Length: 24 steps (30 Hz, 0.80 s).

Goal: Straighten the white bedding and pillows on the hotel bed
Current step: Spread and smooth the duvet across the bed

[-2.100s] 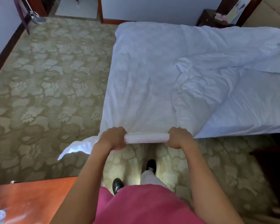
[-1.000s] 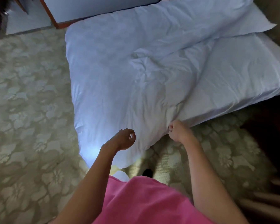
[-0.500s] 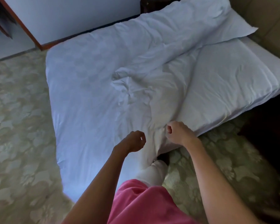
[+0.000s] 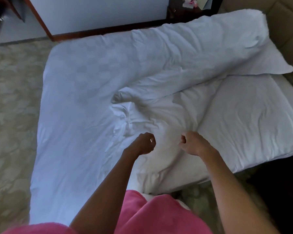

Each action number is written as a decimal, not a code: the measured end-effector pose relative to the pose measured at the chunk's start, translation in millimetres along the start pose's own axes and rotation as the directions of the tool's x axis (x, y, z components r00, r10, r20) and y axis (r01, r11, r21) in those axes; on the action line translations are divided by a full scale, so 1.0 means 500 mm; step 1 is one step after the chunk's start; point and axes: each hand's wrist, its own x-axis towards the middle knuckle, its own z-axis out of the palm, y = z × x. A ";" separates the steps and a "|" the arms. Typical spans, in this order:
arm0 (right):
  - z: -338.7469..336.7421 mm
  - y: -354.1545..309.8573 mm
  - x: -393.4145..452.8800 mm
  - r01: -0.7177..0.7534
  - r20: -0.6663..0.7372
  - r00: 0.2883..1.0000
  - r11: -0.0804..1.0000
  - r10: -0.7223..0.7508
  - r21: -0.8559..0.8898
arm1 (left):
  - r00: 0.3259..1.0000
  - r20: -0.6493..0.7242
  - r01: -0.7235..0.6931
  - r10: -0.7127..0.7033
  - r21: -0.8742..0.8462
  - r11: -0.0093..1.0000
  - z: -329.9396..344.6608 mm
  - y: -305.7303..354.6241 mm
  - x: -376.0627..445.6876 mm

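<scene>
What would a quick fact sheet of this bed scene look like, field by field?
Setting: hotel room with patterned carpet
Duvet: white duvet lies skewed across the bed, bunched and wrinkled near the middle
Mattress: right part of the sheeted mattress is uncovered
Pillow: one white pillow at the head end, partly under the duvet
Left hand: left hand curled above the duvet, holding nothing visible
Right hand: right hand curled at the duvet's edge; grip unclear
Clothing: pink garment
</scene>
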 end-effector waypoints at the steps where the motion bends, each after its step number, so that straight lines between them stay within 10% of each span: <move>1: -0.006 -0.003 0.025 0.016 0.011 1.000 1.000 -0.015 -0.009 | 1.000 -0.015 0.018 -0.018 -0.018 1.000 -0.010 -0.005 0.013; 12: -0.006 -0.163 0.277 0.331 0.281 0.914 0.939 -0.294 -0.094 | 0.907 -0.234 0.256 -0.350 -0.352 0.900 -0.086 -0.114 0.090; 24: 0.122 -0.219 0.450 0.430 0.528 0.795 0.892 -0.299 -0.142 | 0.812 -0.165 0.417 -0.559 -0.506 0.755 -0.036 -0.264 0.217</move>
